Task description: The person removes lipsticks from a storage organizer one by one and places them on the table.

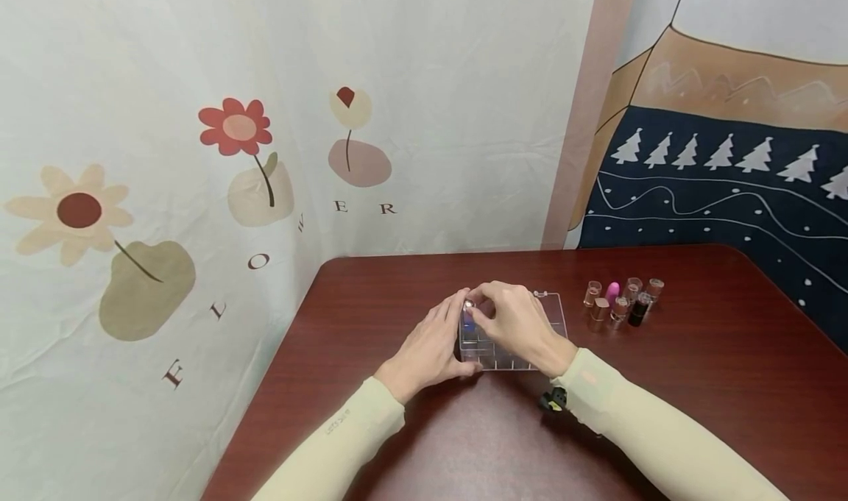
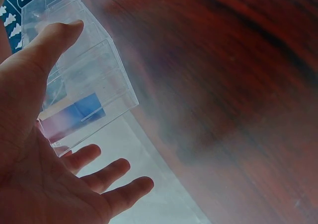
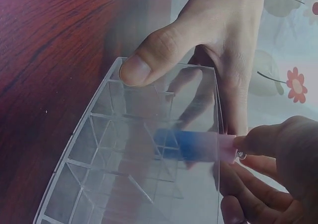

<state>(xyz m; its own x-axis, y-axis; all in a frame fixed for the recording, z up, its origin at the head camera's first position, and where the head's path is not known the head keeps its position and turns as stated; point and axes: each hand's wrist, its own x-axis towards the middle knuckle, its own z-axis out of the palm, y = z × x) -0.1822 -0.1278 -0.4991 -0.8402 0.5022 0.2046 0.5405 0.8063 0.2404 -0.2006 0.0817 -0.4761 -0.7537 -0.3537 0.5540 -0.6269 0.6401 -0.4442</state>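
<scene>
A clear plastic organizer with square compartments sits on the table in front of me. My left hand holds its left side, thumb bent round the front and fingers along the side toward the back. In the left wrist view several of those fingers are spread off the box. With thumb and fingertips my right hand pinches the pink end of a blue-and-pink cosmetic tube. The tube's blue part stands inside the back-left compartment, seen through the clear wall. A small shiny metal piece shows at the pinched end.
Right of the organizer stands a cluster of lipsticks: clear-capped ones, a pink one and a black one. The dark red tabletop reaches back to a flower-printed curtain. A black device is on my right wrist.
</scene>
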